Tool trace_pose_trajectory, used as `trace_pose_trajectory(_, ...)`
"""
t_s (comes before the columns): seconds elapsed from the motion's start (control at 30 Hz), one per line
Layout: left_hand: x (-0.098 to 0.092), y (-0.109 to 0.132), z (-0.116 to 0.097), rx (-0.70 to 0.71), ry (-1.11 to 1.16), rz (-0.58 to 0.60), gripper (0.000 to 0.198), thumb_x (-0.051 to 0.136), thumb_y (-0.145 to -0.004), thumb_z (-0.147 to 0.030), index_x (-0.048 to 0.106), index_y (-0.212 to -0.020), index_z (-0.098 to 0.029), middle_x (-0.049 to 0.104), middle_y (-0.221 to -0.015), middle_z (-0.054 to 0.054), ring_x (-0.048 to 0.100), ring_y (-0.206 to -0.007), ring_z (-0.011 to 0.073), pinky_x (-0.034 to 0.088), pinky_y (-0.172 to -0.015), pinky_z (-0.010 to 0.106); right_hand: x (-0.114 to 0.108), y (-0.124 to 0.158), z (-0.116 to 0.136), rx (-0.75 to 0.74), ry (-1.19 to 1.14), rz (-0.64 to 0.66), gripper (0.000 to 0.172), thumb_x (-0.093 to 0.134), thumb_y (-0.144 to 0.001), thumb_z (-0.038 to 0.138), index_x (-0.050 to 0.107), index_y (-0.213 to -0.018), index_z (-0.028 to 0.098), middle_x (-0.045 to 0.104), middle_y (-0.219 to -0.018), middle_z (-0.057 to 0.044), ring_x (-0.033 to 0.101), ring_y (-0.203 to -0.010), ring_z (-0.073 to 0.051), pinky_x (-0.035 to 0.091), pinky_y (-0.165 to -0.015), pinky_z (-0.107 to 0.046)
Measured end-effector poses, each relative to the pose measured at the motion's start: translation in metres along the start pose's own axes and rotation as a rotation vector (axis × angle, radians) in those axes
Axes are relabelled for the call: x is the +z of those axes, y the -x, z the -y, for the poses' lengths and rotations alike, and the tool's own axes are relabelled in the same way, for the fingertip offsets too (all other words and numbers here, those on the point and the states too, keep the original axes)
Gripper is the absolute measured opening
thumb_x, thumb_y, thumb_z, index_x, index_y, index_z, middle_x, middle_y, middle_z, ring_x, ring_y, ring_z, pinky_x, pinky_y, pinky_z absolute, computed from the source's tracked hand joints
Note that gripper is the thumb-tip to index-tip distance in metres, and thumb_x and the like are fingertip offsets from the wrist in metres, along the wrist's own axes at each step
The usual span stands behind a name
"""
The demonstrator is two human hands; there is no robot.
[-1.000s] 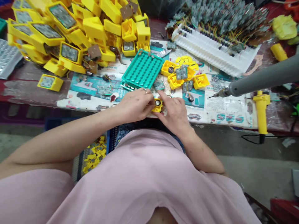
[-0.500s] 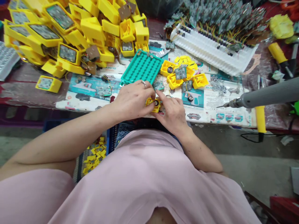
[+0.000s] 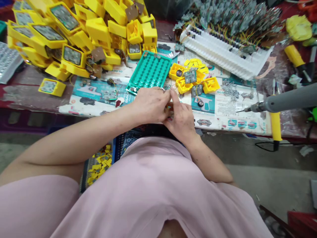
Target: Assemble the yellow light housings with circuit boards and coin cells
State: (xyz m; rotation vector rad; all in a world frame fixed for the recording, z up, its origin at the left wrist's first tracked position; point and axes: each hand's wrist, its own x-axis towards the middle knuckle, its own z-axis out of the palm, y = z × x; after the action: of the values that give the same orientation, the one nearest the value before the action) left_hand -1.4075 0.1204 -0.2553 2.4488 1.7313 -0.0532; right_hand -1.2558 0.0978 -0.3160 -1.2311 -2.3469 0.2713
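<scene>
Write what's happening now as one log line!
left hand, right hand: close together | what's between: mostly hidden | green tray: just beyond hands

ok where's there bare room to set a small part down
The maroon tabletop between the grey tray and the lone yellow case, or the front strip of the printed sheet between the right hand and the grey tool. It's crowded at the yellow pile, back left; the white rack, back right; and around the green tray.
</scene>
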Motion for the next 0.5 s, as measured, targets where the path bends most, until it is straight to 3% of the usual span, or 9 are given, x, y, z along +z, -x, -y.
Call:
trace_pose_trajectory(0.13, -0.011, -0.002, 0.007, -0.05, -0.066, 0.07, 0.043, 0.054, -0.081, -0.017, 0.062, -0.124, -0.015, 0.074, -0.097, 0.013, 0.07, -0.09, 0.0325, 0.047, -0.067, 0.035, 0.001, 0.001, 0.0, -0.005, -0.007, -0.022, 0.076, 0.049, -0.096, 0.044, 0.015, -0.159, 0.018, 0.07, -0.12, -0.01, 0.064, -0.096, -0.024, 0.047, -0.088, -0.039)
trace_pose_trajectory(0.23, -0.024, 0.004, 0.019, -0.049, 0.018, -0.018, 0.041, 0.046, -0.089, -0.02, 0.063, -0.126, -0.018, 0.075, -0.1, 0.01, 0.07, -0.093, 0.0297, 0.048, -0.072, 0.036, 0.001, 0.001, -0.002, -0.006, -0.019, -0.022, 0.077, 0.05, -0.096, 0.048, 0.015, -0.159, 0.02, 0.071, -0.116, -0.008, 0.063, -0.095, -0.023, 0.046, -0.089, -0.038)
trace_pose_trajectory(0.33, -0.032, 0.017, 0.033, -0.034, 0.136, -0.103, 0.037, 0.046, -0.091, -0.022, 0.068, -0.121, -0.02, 0.076, -0.099, 0.006, 0.069, -0.091, 0.0232, 0.048, -0.079, 0.034, 0.002, 0.002, -0.003, -0.004, -0.021, -0.03, 0.072, 0.053, -0.095, 0.051, 0.028, -0.155, 0.021, 0.071, -0.116, -0.008, 0.062, -0.096, -0.023, 0.044, -0.088, -0.037)
trace_pose_trajectory(0.5, -0.014, 0.047, 0.057, -0.046, 0.143, -0.078, 0.032, 0.049, -0.093, -0.033, 0.073, -0.11, -0.021, 0.076, -0.097, 0.006, 0.068, -0.088, 0.0216, 0.05, -0.08, 0.033, 0.003, 0.005, -0.005, -0.029, -0.014, -0.037, 0.057, 0.057, -0.093, 0.053, 0.051, -0.14, 0.021, 0.072, -0.112, -0.008, 0.062, -0.098, -0.024, 0.042, -0.087, -0.037)
